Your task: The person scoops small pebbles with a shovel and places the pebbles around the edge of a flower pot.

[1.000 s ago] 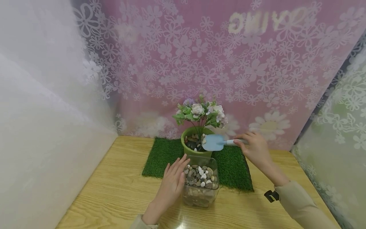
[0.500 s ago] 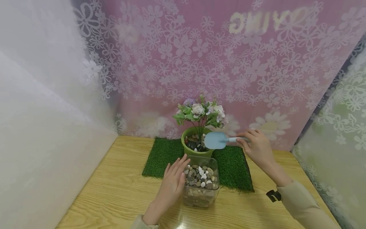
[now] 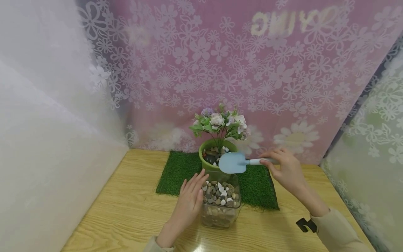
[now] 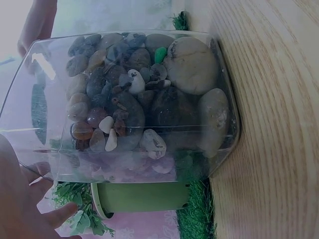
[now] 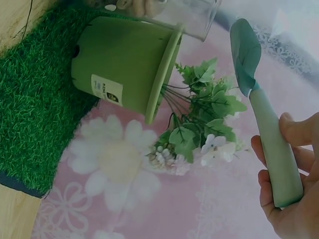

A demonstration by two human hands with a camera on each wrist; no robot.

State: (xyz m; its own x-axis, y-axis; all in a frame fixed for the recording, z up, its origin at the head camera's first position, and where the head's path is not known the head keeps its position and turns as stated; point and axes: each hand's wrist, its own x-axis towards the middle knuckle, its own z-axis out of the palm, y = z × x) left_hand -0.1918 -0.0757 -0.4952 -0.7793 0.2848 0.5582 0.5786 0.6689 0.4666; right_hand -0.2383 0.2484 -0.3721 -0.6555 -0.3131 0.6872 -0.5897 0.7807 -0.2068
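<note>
My right hand grips the pale handle of a small light-blue trowel. The trowel's blade hangs over the near right rim of a green flower pot and looks bare of stones. Artificial flowers stand in the pot among pebbles and larger stones. In front of the pot is a clear square container partly filled with mixed pebbles. My left hand rests with extended fingers against the container's left side and rim.
A green artificial-grass mat lies under the pot on the wood-grain table. A pink flowered curtain hangs close behind the pot. Pale sheets close off both sides.
The trowel first draws slightly up and right, then comes down toward the container, its blade tilting. White pebbles now show at the pot's right inside edge. My left hand stays put.
</note>
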